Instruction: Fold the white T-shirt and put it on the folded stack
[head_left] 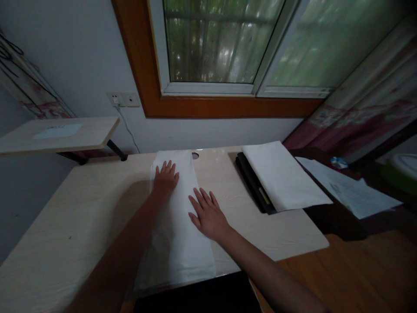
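A long strip of thin white material (pixel 189 243), paper or cloth (I cannot tell which), lies flat down the middle of the pale wooden desk. Its near end reaches the front edge, and its lower left side looks see-through. My left hand (pixel 165 180) rests on the far part of the strip with fingers spread. Nearer to me, my right hand (pixel 208 215) is over the strip's right edge, palm down, fingers apart. Neither hand holds anything.
Right of the strip, white sheets (pixel 286 178) lie on a black folder (pixel 252 182). More papers (pixel 348 187) lie beyond the desk's right side. A small raised shelf (pixel 94 137) stands at the left. At the front edge is something black (pixel 198 298).
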